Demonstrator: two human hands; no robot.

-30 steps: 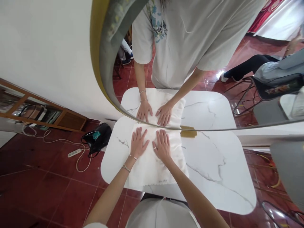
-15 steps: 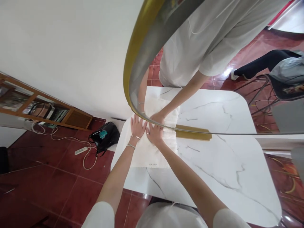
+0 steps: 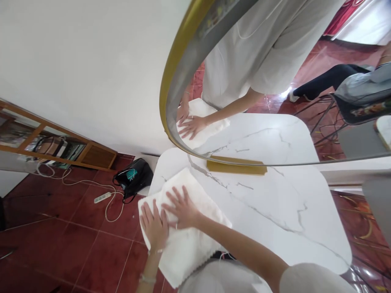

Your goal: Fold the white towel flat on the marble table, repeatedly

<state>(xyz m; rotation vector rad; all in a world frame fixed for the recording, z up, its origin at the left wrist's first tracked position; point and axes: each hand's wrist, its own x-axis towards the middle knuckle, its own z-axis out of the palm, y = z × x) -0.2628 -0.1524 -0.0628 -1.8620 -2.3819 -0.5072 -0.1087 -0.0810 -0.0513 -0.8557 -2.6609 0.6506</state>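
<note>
A folded white towel [image 3: 189,240] lies at the near left corner of a white marble table [image 3: 269,211], hanging partly over the edge. My left hand [image 3: 155,227] rests flat on the towel's left part with fingers spread. My right hand [image 3: 181,208] lies flat beside it on the towel, fingers stretched out, a ring on one finger. Both hands press on the cloth and hold nothing. A large gold-framed mirror [image 3: 174,77] behind the table reflects my arms and the towel.
The mirror's gold foot [image 3: 235,167] stands on the table's far side. On the red tiled floor to the left lie a black bag [image 3: 132,179], a white power strip [image 3: 102,197] and cables. A wooden shelf [image 3: 55,144] runs along the wall. A seated person shows in the mirror's right.
The towel and both hands have moved from the table's far edge by the mirror back to the near left corner. The towel now looks folded smaller and thicker.
</note>
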